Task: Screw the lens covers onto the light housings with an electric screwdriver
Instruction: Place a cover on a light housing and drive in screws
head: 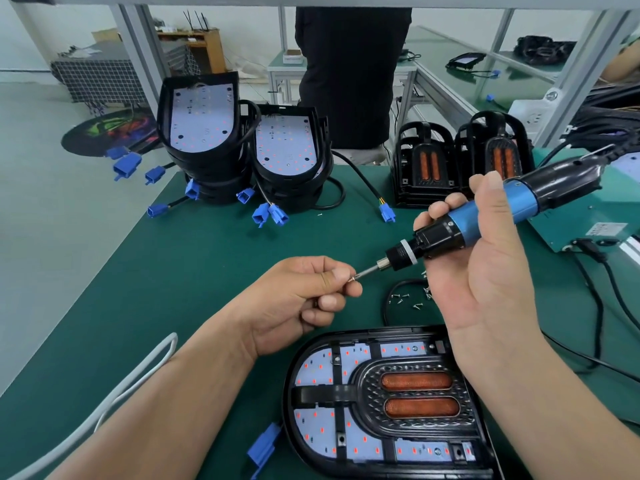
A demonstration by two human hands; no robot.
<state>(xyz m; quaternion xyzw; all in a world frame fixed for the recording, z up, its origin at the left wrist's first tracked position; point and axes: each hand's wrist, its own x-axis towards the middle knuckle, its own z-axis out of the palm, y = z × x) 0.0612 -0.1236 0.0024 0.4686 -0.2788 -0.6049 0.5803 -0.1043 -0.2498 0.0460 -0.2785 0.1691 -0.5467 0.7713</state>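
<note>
Your left hand (304, 296) pinches a small silver screw (351, 278) against the bit (367, 271) of the blue-and-black electric screwdriver (485, 216) your right hand (485, 271) grips; seated crooked, it could drop into the black oval light housing (289, 410) lying just below on the green surface (173, 271).

Two hands (298, 299) (491, 282), one screwdriver (523, 199), one pinched screw (351, 279)
</note>
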